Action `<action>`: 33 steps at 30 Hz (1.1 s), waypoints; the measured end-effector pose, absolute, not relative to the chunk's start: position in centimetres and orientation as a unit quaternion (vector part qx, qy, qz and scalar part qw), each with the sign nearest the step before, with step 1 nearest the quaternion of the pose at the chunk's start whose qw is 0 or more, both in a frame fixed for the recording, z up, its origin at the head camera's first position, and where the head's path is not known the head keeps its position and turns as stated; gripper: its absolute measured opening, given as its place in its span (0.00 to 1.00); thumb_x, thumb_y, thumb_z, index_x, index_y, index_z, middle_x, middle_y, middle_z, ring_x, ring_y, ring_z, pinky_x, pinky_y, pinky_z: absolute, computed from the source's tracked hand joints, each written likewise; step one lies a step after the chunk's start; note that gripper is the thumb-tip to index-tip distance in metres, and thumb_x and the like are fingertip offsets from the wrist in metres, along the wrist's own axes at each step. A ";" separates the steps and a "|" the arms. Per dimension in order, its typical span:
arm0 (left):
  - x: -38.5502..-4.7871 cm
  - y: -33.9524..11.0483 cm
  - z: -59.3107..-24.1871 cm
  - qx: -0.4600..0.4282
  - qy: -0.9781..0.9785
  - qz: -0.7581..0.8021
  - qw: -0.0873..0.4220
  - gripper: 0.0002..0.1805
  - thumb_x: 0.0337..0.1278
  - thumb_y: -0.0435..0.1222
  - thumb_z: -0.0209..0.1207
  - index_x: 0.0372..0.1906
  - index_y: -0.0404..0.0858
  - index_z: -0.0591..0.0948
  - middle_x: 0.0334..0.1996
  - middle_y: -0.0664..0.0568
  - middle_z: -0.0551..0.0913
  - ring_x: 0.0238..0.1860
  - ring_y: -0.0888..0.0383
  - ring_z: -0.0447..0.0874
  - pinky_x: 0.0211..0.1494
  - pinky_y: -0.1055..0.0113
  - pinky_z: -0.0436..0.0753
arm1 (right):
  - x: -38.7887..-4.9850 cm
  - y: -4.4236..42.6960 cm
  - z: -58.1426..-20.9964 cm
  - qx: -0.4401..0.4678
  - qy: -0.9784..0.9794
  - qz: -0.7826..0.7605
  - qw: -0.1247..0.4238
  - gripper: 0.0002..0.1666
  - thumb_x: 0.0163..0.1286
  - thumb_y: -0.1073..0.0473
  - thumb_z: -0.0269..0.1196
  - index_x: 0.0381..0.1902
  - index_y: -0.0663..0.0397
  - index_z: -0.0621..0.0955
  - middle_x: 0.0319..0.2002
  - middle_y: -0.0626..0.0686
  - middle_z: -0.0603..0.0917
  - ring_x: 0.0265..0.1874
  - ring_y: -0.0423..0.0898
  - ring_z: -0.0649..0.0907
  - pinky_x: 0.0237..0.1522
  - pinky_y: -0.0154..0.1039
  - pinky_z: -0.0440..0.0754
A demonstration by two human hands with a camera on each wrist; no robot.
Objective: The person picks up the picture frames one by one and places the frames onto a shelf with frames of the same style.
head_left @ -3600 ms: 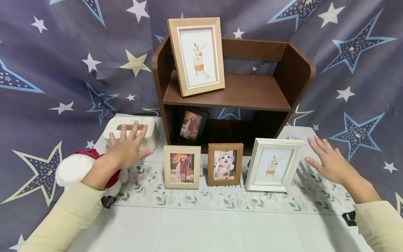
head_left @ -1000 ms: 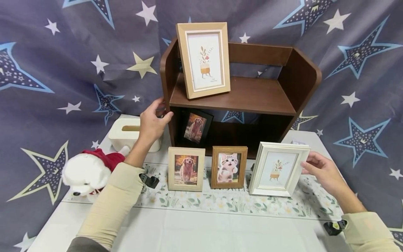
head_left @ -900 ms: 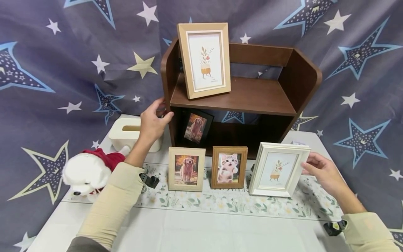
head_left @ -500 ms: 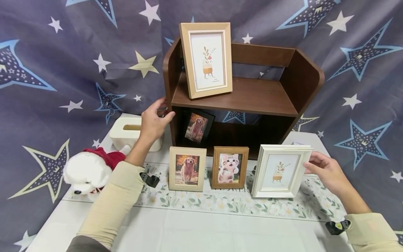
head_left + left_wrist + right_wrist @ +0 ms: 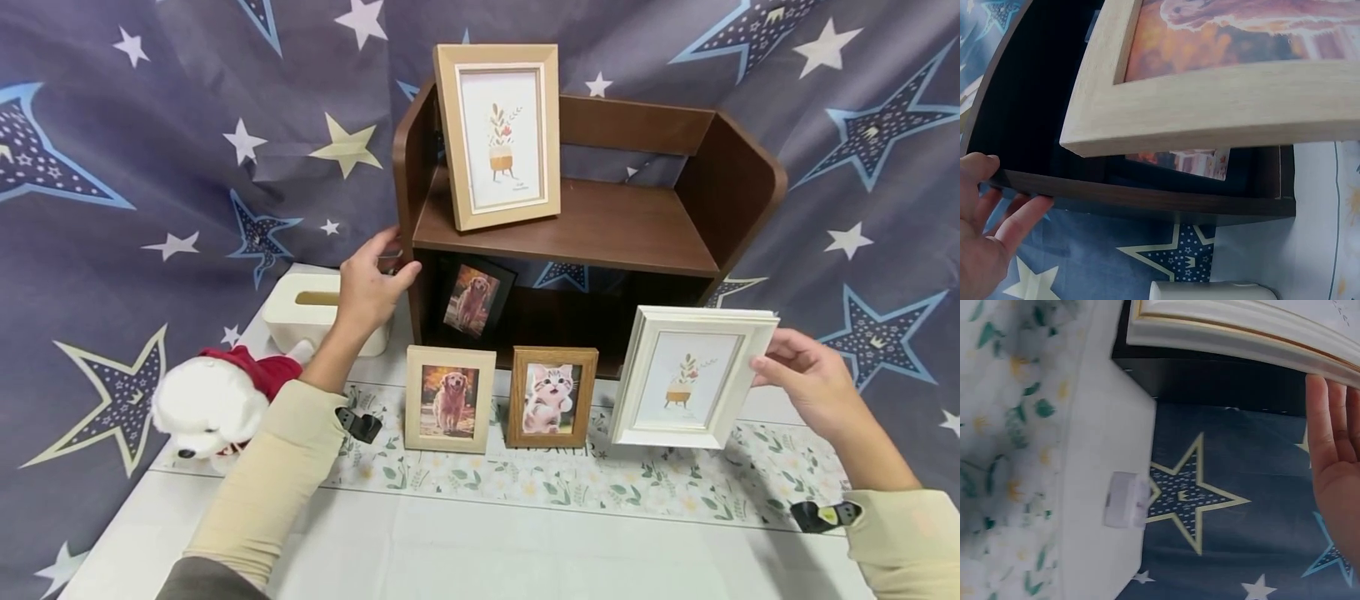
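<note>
In the head view my left hand (image 5: 369,287) grips the left side panel of a dark brown two-tier shelf (image 5: 626,221), thumb at its front edge. The left wrist view shows the thumb and fingers on opposite sides of that panel (image 5: 1116,192). My right hand (image 5: 813,379) pinches the right edge of a white picture frame (image 5: 686,383) with a potted-plant print, held tilted above the table. In the right wrist view, fingers (image 5: 1319,419) lie against the frame's edge (image 5: 1222,339). The thumb is hidden there.
A beige dog-photo frame (image 5: 450,444) and a brown kitten frame (image 5: 551,439) stand before the shelf. A tan frame (image 5: 510,218) leans on the upper tier, a black one (image 5: 495,308) below. Left are a tissue box (image 5: 288,312) and a plush dog (image 5: 210,400).
My right hand took hold of the white frame and has just raised it off the table, a little rightward. Earlier, my left hand moved from above the tissue box to the shelf's side.
</note>
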State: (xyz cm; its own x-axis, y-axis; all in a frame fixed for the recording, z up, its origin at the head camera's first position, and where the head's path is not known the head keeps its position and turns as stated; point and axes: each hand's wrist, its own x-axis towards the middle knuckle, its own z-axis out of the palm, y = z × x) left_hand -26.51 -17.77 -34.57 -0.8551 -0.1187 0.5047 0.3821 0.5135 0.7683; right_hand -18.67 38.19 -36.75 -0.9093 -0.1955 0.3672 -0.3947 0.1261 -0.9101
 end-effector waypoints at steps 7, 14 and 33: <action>-26.5 -17.7 -34.2 -0.084 -0.829 -0.486 0.263 0.30 0.57 0.32 0.69 0.66 0.37 0.78 0.54 0.39 0.87 0.48 0.43 0.90 0.52 0.50 0.87 | -19.0 37.4 -34.6 0.214 -0.701 0.671 0.110 0.26 0.65 0.86 0.52 0.50 0.60 0.84 0.39 0.47 0.91 0.33 0.37 0.89 0.33 0.29 0.86; -26.5 -17.7 -34.2 -0.084 -0.831 -0.482 0.265 0.31 0.56 0.32 0.69 0.67 0.37 0.78 0.54 0.38 0.86 0.48 0.42 0.90 0.52 0.49 0.87 | -19.6 36.4 -33.0 0.269 -0.635 0.715 0.115 0.28 0.64 0.90 0.46 0.53 0.71 0.81 0.41 0.54 0.91 0.35 0.42 0.91 0.33 0.32 0.87; -26.6 -17.6 -34.6 -0.082 -0.832 -0.476 0.273 0.31 0.55 0.32 0.69 0.67 0.36 0.78 0.53 0.37 0.86 0.48 0.40 0.90 0.51 0.49 0.87 | -20.0 33.5 -28.9 0.270 -0.587 0.749 0.146 0.25 0.64 0.90 0.46 0.50 0.74 0.82 0.38 0.59 0.91 0.32 0.46 0.91 0.30 0.34 0.88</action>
State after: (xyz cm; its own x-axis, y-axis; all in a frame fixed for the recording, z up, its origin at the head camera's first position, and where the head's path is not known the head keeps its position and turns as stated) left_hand -26.64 -17.63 -34.61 -0.8379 -0.1220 0.5320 0.3964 0.5341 0.7467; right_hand -19.97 33.53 -28.87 -0.8112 -0.0989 0.5763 -0.5362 -0.2673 -0.8007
